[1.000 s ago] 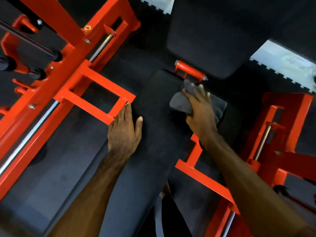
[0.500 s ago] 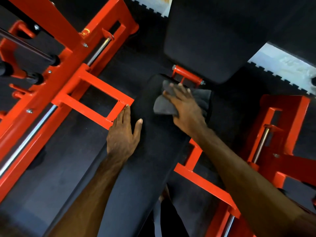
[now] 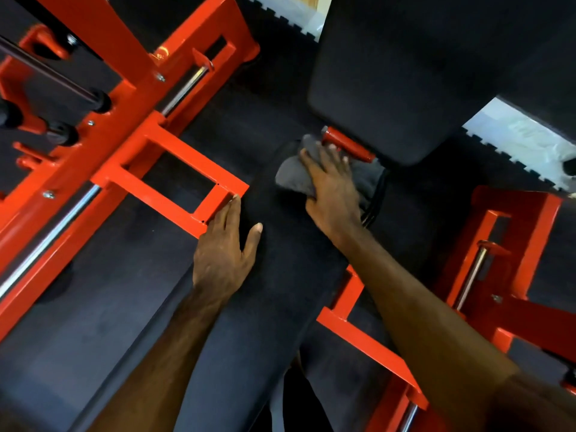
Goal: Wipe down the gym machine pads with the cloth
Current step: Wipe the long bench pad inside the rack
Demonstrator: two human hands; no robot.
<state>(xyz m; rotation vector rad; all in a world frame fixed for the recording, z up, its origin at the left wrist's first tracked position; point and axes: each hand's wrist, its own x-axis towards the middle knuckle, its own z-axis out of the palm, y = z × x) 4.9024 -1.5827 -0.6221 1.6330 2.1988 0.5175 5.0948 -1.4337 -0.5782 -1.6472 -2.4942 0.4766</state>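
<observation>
We are observing the long black seat pad (image 3: 265,307) of the gym machine, and we are placing everything else relative to it. The grey cloth (image 3: 294,177) is lying bunched on the pad's far end, just short of the red hinge bracket (image 3: 349,145) that is sitting between the seat pad and the large black back pad (image 3: 405,73) beyond it. The right hand (image 3: 335,194) is pressing the cloth down onto the seat pad; its fingers are lying spread and nearly straight across the fabric, and we cannot tell whether the thumb is pinching any of it. The left hand (image 3: 223,254) is resting flat on the pad's left edge, fingers straight and together, thumb splayed out onto the pad, holding nothing; its fingertips are touching the corner of the red frame (image 3: 174,179) that is running along the pad's left side. A second red frame section (image 3: 367,341) is standing on the pad's right side. Dark floor matting (image 3: 93,307) is lying beneath the pad.
</observation>
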